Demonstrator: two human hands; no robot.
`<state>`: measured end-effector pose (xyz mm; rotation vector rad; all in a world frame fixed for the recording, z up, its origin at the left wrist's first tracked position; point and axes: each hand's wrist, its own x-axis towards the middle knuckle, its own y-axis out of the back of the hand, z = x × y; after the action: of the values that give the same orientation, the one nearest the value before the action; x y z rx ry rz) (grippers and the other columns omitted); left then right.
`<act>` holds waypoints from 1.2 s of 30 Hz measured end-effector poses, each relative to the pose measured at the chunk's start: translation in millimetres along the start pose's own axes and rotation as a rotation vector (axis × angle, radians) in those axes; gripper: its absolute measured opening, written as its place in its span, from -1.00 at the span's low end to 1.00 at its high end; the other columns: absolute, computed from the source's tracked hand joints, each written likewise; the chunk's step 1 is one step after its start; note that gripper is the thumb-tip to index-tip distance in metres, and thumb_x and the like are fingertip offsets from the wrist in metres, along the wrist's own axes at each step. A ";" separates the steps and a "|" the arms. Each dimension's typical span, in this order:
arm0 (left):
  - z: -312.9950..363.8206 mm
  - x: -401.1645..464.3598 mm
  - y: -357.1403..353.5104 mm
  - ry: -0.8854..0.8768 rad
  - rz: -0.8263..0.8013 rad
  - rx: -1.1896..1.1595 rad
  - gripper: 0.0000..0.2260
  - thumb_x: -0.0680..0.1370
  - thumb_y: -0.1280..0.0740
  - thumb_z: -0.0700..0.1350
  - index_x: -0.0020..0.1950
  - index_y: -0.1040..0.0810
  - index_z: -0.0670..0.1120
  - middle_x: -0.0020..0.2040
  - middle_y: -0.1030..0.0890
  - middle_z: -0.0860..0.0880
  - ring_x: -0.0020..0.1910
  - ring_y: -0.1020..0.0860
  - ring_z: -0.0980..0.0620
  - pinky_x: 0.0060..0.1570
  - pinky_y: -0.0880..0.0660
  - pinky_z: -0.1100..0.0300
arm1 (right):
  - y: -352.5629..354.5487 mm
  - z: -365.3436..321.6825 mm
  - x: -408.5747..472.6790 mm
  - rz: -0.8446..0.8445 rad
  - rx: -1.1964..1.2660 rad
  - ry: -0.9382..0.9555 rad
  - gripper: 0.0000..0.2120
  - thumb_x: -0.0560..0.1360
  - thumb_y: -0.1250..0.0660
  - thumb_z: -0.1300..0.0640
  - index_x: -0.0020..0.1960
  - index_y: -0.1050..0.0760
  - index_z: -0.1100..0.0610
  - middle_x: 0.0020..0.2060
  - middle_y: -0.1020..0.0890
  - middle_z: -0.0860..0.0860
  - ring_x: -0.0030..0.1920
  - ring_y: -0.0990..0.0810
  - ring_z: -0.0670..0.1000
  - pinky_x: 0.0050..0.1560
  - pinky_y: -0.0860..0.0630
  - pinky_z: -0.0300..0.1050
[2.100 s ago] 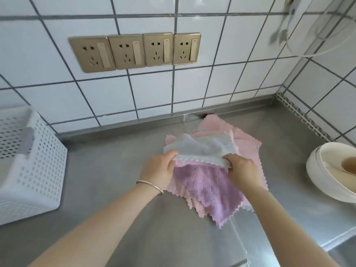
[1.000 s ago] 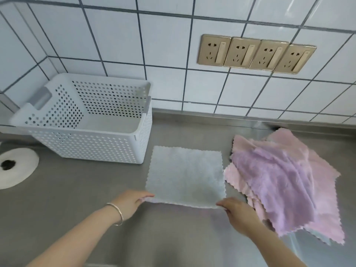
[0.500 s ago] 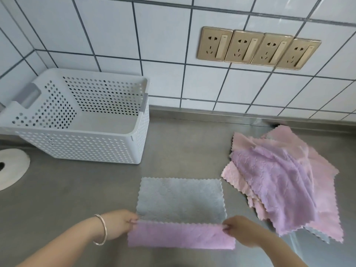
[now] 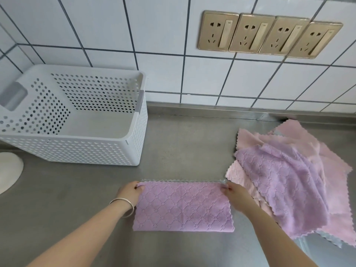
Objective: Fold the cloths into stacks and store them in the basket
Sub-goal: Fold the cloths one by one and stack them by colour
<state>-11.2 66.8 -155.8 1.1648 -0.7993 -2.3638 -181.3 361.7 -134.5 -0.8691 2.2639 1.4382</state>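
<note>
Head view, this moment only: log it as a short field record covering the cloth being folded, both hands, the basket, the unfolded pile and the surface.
cloth in work: purple quilted cloth, folded in half, flat on the counter
left hand: pinches the cloth's far left corner
right hand: pinches the far right corner
basket: white perforated plastic basket, far left of the cloth, no cloth visible inside
pile: loose pink and purple cloths, unfolded, right of the folded one
surface: grey steel counter
stage: first fold laid, nothing stored yet
</note>
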 end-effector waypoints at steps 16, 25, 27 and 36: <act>8.6 9.6 -6.5 0.056 0.079 0.184 -0.71 0.59 -0.15 -0.06 0.14 -0.51 -0.22 0.21 -0.55 -0.21 0.17 -0.49 -0.19 0.08 -0.39 0.11 | -15.9 -0.6 16.3 0.104 -0.164 -0.075 -0.76 0.58 -0.12 0.01 0.05 -0.49 0.11 0.03 -0.62 0.12 0.06 -0.55 0.16 -0.09 -0.41 -0.08; 8.6 1.8 -9.1 0.018 0.115 0.215 -0.80 0.59 -0.11 -0.07 -0.15 -0.39 -0.13 0.12 -0.57 -0.26 0.09 -0.51 -0.23 -0.01 -0.39 0.08 | -21.3 -7.2 4.8 0.188 -0.194 -0.094 -0.74 0.60 -0.07 0.02 0.11 -0.46 0.11 0.06 -0.62 0.10 0.07 -0.55 0.15 -0.13 -0.35 -0.11; 9.8 -0.2 -9.4 0.021 0.133 0.216 -0.76 0.60 -0.09 -0.06 -0.04 -0.45 -0.19 0.13 -0.56 -0.26 0.11 -0.51 -0.23 0.02 -0.40 0.07 | -21.7 -8.7 0.9 0.240 -0.219 -0.069 -0.75 0.60 -0.06 0.01 0.10 -0.44 0.10 0.02 -0.64 0.10 0.04 -0.57 0.15 -0.16 -0.34 -0.12; 19.3 -8.5 -8.7 0.047 0.161 0.309 -0.72 0.57 -0.14 0.03 0.08 -0.45 -0.16 0.14 -0.57 -0.20 0.12 -0.53 -0.19 0.05 -0.45 0.06 | -20.6 -12.2 -2.8 0.231 -0.101 -0.120 -0.82 0.57 -0.14 0.00 0.06 -0.37 0.09 0.03 -0.63 0.11 0.04 -0.57 0.16 -0.06 -0.45 -0.06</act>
<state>-22.6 84.3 -146.8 1.2162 -1.2258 -2.1257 -165.2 345.3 -142.0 -0.5449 2.2763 1.6690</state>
